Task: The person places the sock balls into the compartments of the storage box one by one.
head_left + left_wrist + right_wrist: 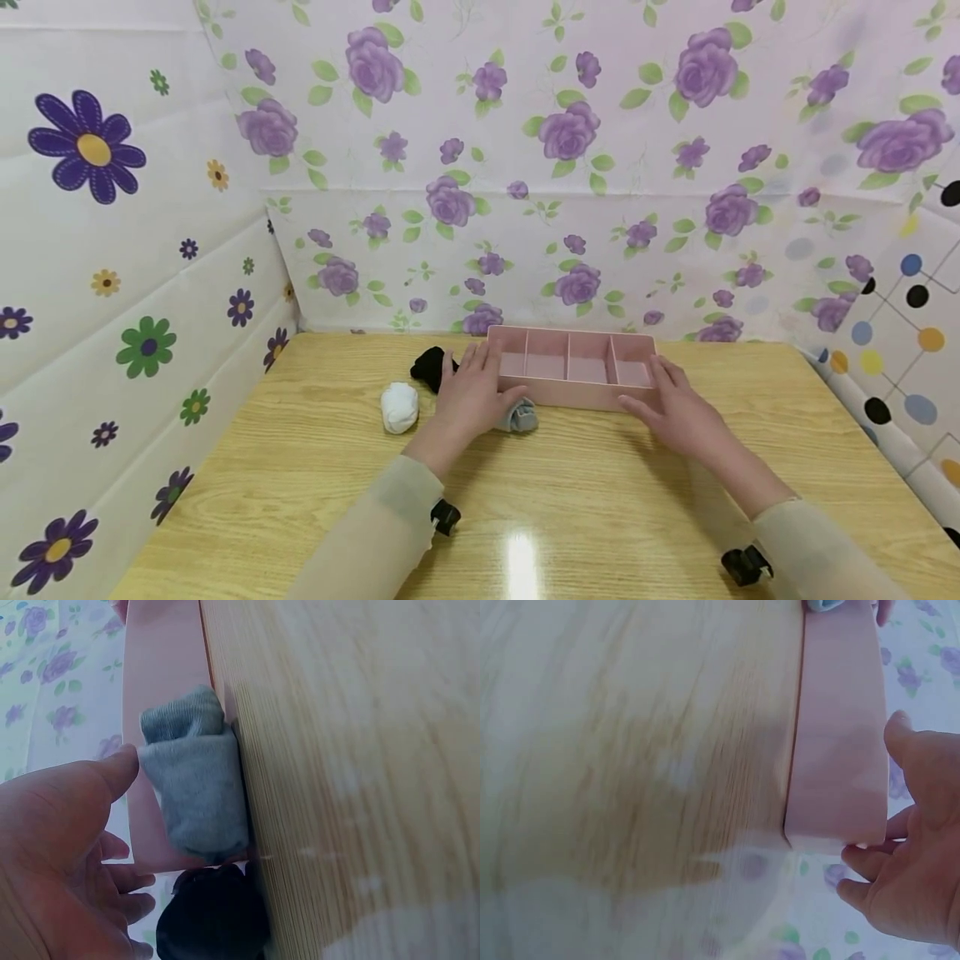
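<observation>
Left grip [471,392] relaxed at pink tray [573,403] end, right grip [678,410] loose opposite, grey sock [521,415] beside.

The person wears a thin, slightly transparent top in a pale beige-green colour, with long sleeves that end a little before each wrist. The left hand [471,393] and the right hand [678,412] are bare, without rings or a watch. Under each forearm, just behind the wrist, there is a small black device [445,517] with a round part; the second one [746,566] looks the same.
</observation>
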A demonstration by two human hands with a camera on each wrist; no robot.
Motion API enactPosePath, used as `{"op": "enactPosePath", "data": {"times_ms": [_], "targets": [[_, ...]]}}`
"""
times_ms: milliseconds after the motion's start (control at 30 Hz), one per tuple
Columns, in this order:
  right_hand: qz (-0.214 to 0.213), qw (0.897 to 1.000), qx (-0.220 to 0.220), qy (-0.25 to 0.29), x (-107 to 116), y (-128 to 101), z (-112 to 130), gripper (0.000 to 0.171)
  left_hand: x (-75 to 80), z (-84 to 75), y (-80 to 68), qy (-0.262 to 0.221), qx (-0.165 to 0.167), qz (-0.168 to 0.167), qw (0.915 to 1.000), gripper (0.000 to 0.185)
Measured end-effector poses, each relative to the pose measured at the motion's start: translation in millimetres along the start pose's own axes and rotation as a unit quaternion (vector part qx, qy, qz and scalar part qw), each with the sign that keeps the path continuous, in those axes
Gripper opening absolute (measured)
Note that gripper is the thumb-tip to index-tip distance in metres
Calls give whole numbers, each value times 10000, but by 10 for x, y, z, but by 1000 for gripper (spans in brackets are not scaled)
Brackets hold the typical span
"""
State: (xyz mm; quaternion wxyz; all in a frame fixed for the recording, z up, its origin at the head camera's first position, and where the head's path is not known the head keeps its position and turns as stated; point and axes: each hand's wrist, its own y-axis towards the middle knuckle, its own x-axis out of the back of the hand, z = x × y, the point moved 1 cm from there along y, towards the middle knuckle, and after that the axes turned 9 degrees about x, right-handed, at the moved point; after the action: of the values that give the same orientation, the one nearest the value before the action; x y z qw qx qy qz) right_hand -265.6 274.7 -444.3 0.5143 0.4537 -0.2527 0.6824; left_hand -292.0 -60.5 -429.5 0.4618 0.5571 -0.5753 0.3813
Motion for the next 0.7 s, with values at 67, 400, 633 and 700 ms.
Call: {"op": "enactPosePath", "data": {"times_ms": [67,400,633,700], "targets": [[-56,9998,-14,198,5,3,6,106,9,28,-1,-22,6,-11,10000,96],[-288,9948,-160,965,21,110,-73,105,5,110,-13,-77,-36,-37,10000,93],[-178,9893,-259,1422,-28,173,-137,106,19,124,-10,-122,-63,-109,9998,95],[-164,9882,-239,1501,-51,200,-161,106,29,135,-8,-125,-62,-115,9998,96]]}}
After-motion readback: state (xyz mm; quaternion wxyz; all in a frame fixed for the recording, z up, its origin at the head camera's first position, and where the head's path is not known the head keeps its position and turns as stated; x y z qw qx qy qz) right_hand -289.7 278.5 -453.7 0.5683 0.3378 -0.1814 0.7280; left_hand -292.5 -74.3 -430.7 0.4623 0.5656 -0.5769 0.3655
